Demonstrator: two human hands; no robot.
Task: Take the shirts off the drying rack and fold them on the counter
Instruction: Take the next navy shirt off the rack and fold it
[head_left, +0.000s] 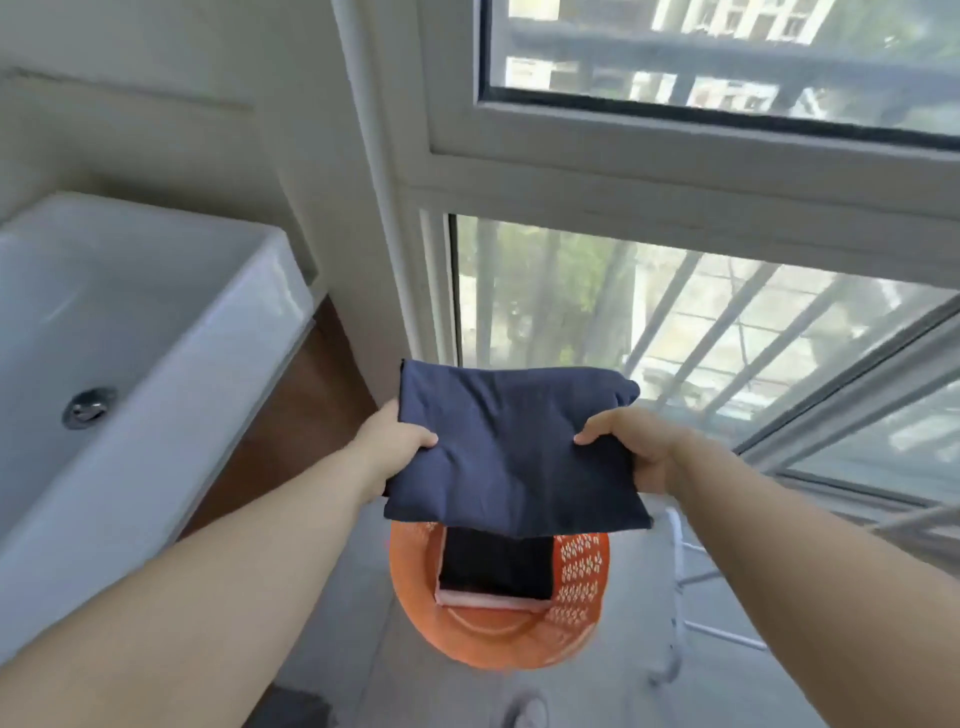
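Folded navy shirt (511, 452) held flat above orange basket (582, 566), left hand (400, 441) and right hand (631, 449) pinching opposite edges. Lower level, release together, land square on stack inside basket.

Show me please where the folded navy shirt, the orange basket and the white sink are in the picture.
folded navy shirt (514, 457), head view, middle of its top face, between the two hands.
orange basket (579, 577), head view, perforated right wall.
white sink (218, 332), head view, its right rim.
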